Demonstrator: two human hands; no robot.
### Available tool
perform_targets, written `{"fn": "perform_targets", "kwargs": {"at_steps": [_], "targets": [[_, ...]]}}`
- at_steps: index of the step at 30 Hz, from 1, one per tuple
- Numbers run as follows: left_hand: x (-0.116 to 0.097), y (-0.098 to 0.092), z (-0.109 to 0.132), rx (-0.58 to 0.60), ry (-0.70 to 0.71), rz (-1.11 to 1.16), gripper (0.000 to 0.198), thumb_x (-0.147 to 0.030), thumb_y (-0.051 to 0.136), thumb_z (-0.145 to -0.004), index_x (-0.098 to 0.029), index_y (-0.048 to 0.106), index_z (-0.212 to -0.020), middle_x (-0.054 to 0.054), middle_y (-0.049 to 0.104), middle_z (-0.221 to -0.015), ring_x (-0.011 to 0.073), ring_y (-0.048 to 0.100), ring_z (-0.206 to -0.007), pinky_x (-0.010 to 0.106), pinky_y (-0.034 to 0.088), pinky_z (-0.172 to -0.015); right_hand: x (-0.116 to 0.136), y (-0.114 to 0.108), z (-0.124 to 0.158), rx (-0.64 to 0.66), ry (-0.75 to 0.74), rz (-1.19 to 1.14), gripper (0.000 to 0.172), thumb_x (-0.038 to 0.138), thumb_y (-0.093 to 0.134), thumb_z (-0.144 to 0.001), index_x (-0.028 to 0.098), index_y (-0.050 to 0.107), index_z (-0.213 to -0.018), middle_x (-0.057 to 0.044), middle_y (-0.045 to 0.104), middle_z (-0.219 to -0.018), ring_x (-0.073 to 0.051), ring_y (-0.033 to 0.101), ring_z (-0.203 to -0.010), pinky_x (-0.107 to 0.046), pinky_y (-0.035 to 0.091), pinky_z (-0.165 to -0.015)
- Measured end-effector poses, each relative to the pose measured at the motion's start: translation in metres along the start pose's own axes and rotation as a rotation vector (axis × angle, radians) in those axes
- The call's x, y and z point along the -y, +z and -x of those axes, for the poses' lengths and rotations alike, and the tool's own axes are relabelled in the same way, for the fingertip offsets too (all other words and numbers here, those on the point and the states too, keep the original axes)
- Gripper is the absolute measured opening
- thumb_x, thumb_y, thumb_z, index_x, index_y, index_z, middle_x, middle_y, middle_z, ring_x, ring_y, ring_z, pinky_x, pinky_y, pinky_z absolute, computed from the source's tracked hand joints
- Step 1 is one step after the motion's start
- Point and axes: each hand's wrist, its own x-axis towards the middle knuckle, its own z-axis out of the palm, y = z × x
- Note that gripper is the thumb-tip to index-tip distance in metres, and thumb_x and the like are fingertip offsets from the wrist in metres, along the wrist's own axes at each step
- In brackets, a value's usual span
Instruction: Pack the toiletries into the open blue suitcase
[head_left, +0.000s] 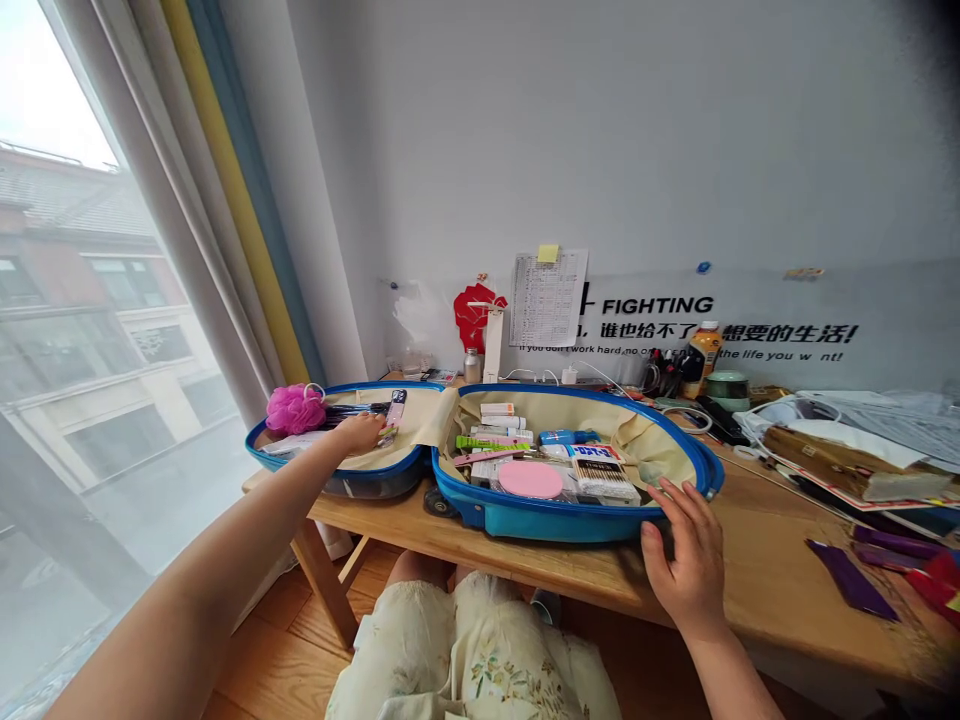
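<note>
An open blue suitcase [517, 525] lies on the wooden table, its two halves spread side by side. My left hand [363, 433] reaches into the left half, fingers bent together beside a small dark-and-pink packet [397, 408]; what they hold, if anything, is hidden. Left of it sits a pink mesh bath puff [295, 409]. At the front right rim is my right hand [688, 560], fingers apart and holding nothing. The right half contains a pink oval item [530, 479], a pack of cotton swabs [600, 474], a blue bottle [568, 437] and several small tubes and boxes.
On the right of the table [765, 570] lie papers, a brown pouch [832, 462] and purple wrappers [851, 578]. An orange-labelled bottle [701, 358], a green-lidded jar [727, 388] and cables stand behind the suitcase. A curtained window is at left.
</note>
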Motion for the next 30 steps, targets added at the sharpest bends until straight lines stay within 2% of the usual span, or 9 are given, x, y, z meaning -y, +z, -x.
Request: {"fn": "perform_targets", "kwargs": {"at_steps": [3, 6, 9, 11, 13, 15, 19, 22, 30], "targets": [[-0.011, -0.025, 0.000, -0.088, 0.003, 0.050, 0.034, -0.030, 0.034, -0.093, -0.014, 0.051, -0.119, 0.016, 0.068, -0.109, 0.0267, 0.064, -0.104, 0.038, 0.049, -0.089, 0.001, 0.000, -0.001, -0.017, -0.008, 0.004, 0.044, 0.024, 0.046, -0.091, 0.022, 0.048, -0.135, -0.013, 0.059, -0.129, -0.031, 0.045, -0.133, -0.052, 0.040, -0.106], [-0.031, -0.061, 0.000, -0.214, 0.036, 0.095, 0.039, -0.030, 0.023, -0.098, -0.013, 0.040, -0.129, 0.015, 0.064, -0.118, 0.0246, 0.062, -0.108, 0.035, 0.048, -0.092, 0.001, 0.000, -0.002, -0.012, -0.010, 0.007, 0.044, 0.024, 0.046, -0.092, 0.023, 0.048, -0.136, -0.012, 0.059, -0.129, -0.030, 0.046, -0.132, -0.052, 0.041, -0.106], [-0.069, -0.094, 0.003, -0.305, 0.121, 0.125, 0.040, -0.036, 0.021, -0.100, -0.016, 0.039, -0.129, 0.014, 0.060, -0.124, 0.0247, 0.059, -0.113, 0.035, 0.046, -0.094, 0.001, -0.001, -0.002, -0.009, -0.012, 0.006, 0.045, 0.024, 0.046, -0.091, 0.024, 0.048, -0.136, -0.012, 0.059, -0.129, -0.030, 0.046, -0.132, -0.051, 0.041, -0.107], [-0.102, -0.105, 0.005, -0.308, 0.249, 0.123, 0.038, -0.037, 0.023, -0.100, -0.017, 0.043, -0.126, 0.014, 0.061, -0.121, 0.0257, 0.061, -0.110, 0.035, 0.048, -0.091, 0.001, -0.001, -0.002, -0.011, -0.014, 0.002, 0.045, 0.024, 0.047, -0.091, 0.024, 0.048, -0.136, -0.012, 0.059, -0.129, -0.030, 0.045, -0.132, -0.052, 0.040, -0.106], [-0.136, -0.106, 0.007, -0.265, 0.373, 0.101, 0.034, -0.031, 0.027, -0.099, -0.017, 0.046, -0.123, 0.015, 0.061, -0.120, 0.0258, 0.062, -0.109, 0.035, 0.049, -0.089, 0.001, -0.001, -0.002, -0.013, -0.005, -0.005, 0.043, 0.024, 0.047, -0.091, 0.024, 0.050, -0.134, -0.012, 0.059, -0.128, -0.030, 0.046, -0.131, -0.052, 0.040, -0.106], [-0.164, -0.098, 0.006, -0.219, 0.436, 0.083, 0.031, -0.027, 0.031, -0.098, -0.017, 0.049, -0.122, 0.015, 0.061, -0.121, 0.0257, 0.063, -0.108, 0.035, 0.049, -0.089, 0.001, 0.000, -0.001, -0.017, 0.007, -0.016, 0.042, 0.024, 0.048, -0.091, 0.024, 0.051, -0.132, -0.011, 0.059, -0.128, -0.030, 0.046, -0.131, -0.053, 0.041, -0.105], [-0.197, -0.075, -0.002, -0.139, 0.487, 0.057, 0.038, -0.033, 0.039, -0.097, -0.016, 0.046, -0.130, 0.018, 0.059, -0.123, 0.0281, 0.064, -0.107, 0.036, 0.051, -0.086, 0.000, 0.000, 0.000, -0.010, 0.011, -0.031, 0.041, 0.024, 0.048, -0.090, 0.023, 0.052, -0.131, -0.012, 0.059, -0.129, -0.030, 0.046, -0.131, -0.053, 0.041, -0.105], [-0.202, -0.063, -0.010, -0.098, 0.502, 0.040, 0.042, -0.036, 0.040, -0.097, -0.016, 0.045, -0.133, 0.020, 0.058, -0.124, 0.0297, 0.062, -0.113, 0.038, 0.049, -0.091, 0.001, 0.000, -0.001, -0.015, 0.000, -0.024, 0.040, 0.024, 0.047, -0.091, 0.023, 0.052, -0.131, -0.012, 0.059, -0.128, -0.030, 0.046, -0.131, -0.053, 0.042, -0.104], [-0.195, -0.050, -0.021, -0.029, 0.519, 0.004, 0.040, -0.023, 0.040, -0.094, -0.015, 0.050, -0.131, 0.018, 0.060, -0.121, 0.0262, 0.060, -0.114, 0.035, 0.047, -0.094, 0.001, -0.001, -0.001, -0.010, -0.013, -0.002, 0.042, 0.023, 0.047, -0.091, 0.022, 0.050, -0.133, -0.013, 0.059, -0.128, -0.031, 0.046, -0.131, -0.053, 0.042, -0.104]]}}
